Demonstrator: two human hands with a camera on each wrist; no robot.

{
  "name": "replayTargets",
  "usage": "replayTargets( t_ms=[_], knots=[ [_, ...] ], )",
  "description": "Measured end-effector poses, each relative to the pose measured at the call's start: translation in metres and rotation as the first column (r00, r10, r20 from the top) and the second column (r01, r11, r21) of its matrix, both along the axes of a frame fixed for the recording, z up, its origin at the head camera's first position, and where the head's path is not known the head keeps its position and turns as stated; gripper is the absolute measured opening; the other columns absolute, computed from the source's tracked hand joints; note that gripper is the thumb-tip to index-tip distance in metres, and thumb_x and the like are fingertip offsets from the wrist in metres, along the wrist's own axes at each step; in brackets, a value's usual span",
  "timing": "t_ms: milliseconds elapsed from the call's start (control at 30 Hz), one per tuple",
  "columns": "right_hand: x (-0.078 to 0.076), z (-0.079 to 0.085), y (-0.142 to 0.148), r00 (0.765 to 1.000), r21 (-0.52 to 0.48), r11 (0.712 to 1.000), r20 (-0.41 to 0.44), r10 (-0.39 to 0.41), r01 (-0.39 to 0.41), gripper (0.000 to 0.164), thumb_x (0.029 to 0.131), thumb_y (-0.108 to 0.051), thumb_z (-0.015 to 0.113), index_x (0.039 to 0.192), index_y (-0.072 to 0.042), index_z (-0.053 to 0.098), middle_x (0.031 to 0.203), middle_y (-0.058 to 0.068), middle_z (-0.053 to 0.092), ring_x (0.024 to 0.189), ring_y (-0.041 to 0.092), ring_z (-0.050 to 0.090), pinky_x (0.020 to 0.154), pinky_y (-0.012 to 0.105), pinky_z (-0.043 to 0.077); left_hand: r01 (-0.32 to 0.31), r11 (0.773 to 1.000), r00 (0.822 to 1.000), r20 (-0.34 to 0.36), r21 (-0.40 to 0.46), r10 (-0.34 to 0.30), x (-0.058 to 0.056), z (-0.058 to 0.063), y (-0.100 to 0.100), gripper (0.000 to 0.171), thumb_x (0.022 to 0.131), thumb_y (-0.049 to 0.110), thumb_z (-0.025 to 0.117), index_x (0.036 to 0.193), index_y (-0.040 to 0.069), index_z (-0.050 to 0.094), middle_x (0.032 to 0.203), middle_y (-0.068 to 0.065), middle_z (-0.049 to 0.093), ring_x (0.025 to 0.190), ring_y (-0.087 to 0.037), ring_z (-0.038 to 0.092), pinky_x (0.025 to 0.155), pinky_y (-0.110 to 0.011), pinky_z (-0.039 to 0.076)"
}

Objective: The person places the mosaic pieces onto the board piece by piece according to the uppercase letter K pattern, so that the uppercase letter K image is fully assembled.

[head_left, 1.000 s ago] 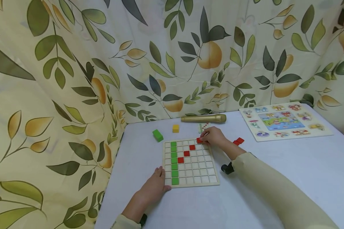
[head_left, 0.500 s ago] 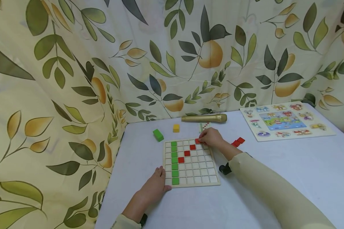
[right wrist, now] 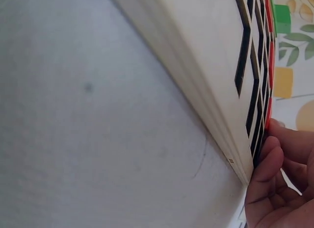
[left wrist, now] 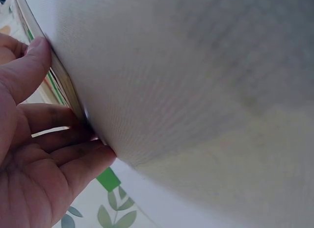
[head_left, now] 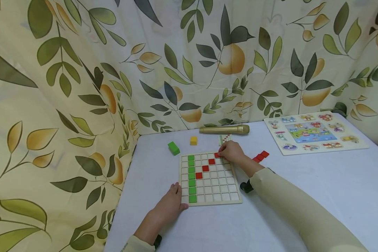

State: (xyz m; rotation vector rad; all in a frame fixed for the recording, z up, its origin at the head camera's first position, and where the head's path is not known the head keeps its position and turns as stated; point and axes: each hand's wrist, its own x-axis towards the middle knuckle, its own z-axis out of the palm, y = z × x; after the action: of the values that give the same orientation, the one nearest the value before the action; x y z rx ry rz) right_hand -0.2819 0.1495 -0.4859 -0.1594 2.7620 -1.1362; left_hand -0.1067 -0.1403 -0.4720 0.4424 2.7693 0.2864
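A square wooden grid board [head_left: 218, 182] with white cells lies on the table. Green tiles [head_left: 191, 183] fill one column near its left side, and red tiles [head_left: 205, 168] run in a diagonal up to the right. The left hand [head_left: 168, 204] lies against the board's lower left corner, fingers along the left edge and thumb at the near edge. At the far edge the right hand [head_left: 231, 152] pinches a red tile [head_left: 217, 155] in the top row, its fingertips partly covering it. In the right wrist view, the right hand's fingertips [right wrist: 272, 139] touch the board's surface beside red tiles.
Behind the board lie a green block [head_left: 173, 148], a yellow block [head_left: 193, 140], a small pattern card [head_left: 224, 139] and a gold microphone [head_left: 224, 130]. Loose red tiles [head_left: 260, 156] lie right of the board, partly behind the right forearm. A picture puzzle board [head_left: 315, 133] sits at the back right.
The right hand and its red tile have shifted slightly left along the board's top row, then stayed nearly still. The left hand has kept its place at the corner.
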Motion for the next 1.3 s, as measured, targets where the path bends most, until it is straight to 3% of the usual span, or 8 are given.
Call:
replayTargets(
  t_ms=[233, 567, 733, 967, 1300],
  knots=[
    [0.001, 0.001, 0.0, 1.0, 0.013, 1.0, -0.009, 0.003, -0.002, 0.01, 0.09, -0.013, 0.075, 0.088, -0.004, 0.074, 0.078, 0.003, 0.067, 0.078, 0.021, 0.057, 0.068, 0.032, 0.046, 0.005, 1.0, 1.0, -0.002, -0.003, -0.005, -0.001, -0.001, 0.0, 0.081, 0.095, 0.041, 0.067, 0.149, -0.011, 0.036, 0.159, -0.025, 0.031, 0.148, -0.037, 0.028, 0.113, -0.045, 0.036],
    [0.009, 0.009, 0.016, 1.0, -0.046, 0.999, -0.024, -0.013, 0.012, 0.014, 0.09, -0.015, 0.077, 0.094, -0.002, 0.073, 0.079, 0.004, 0.067, 0.075, 0.018, 0.057, 0.065, 0.03, 0.047, 0.006, 1.0, 1.0, 0.0, -0.015, -0.006, -0.001, -0.003, 0.001, 0.083, 0.094, 0.043, 0.067, 0.15, -0.01, 0.036, 0.158, -0.024, 0.032, 0.147, -0.037, 0.029, 0.112, -0.045, 0.038],
    [0.012, 0.018, 0.034, 0.999, -0.061, 0.998, 0.018, -0.033, 0.034, 0.014, 0.092, -0.012, 0.074, 0.098, 0.0, 0.072, 0.083, 0.007, 0.067, 0.074, 0.018, 0.058, 0.065, 0.028, 0.048, 0.009, 1.0, 1.0, -0.008, -0.013, -0.009, 0.0, -0.002, 0.001, 0.082, 0.094, 0.042, 0.066, 0.149, -0.011, 0.036, 0.159, -0.024, 0.032, 0.147, -0.037, 0.029, 0.113, -0.045, 0.036],
    [0.017, 0.022, 0.071, 0.997, -0.018, 0.996, 0.007, -0.083, 0.083, 0.014, 0.092, -0.012, 0.073, 0.099, 0.0, 0.072, 0.08, 0.009, 0.07, 0.068, 0.016, 0.062, 0.06, 0.027, 0.047, -0.008, 1.0, 1.0, 0.005, 0.004, 0.008, 0.001, -0.002, 0.002, 0.083, 0.095, 0.042, 0.066, 0.151, -0.01, 0.035, 0.16, -0.023, 0.03, 0.149, -0.036, 0.027, 0.114, -0.046, 0.035],
    [0.026, 0.023, 0.118, 0.987, 0.018, 0.99, 0.08, -0.141, 0.14, 0.023, 0.094, -0.016, 0.071, 0.108, 0.002, 0.07, 0.09, 0.011, 0.068, 0.076, 0.021, 0.058, 0.063, 0.028, 0.048, -0.009, 1.0, 1.0, 0.003, 0.019, 0.009, 0.001, -0.003, 0.001, 0.083, 0.094, 0.042, 0.067, 0.15, -0.011, 0.035, 0.16, -0.024, 0.029, 0.148, -0.037, 0.026, 0.114, -0.048, 0.034]
  ],
)
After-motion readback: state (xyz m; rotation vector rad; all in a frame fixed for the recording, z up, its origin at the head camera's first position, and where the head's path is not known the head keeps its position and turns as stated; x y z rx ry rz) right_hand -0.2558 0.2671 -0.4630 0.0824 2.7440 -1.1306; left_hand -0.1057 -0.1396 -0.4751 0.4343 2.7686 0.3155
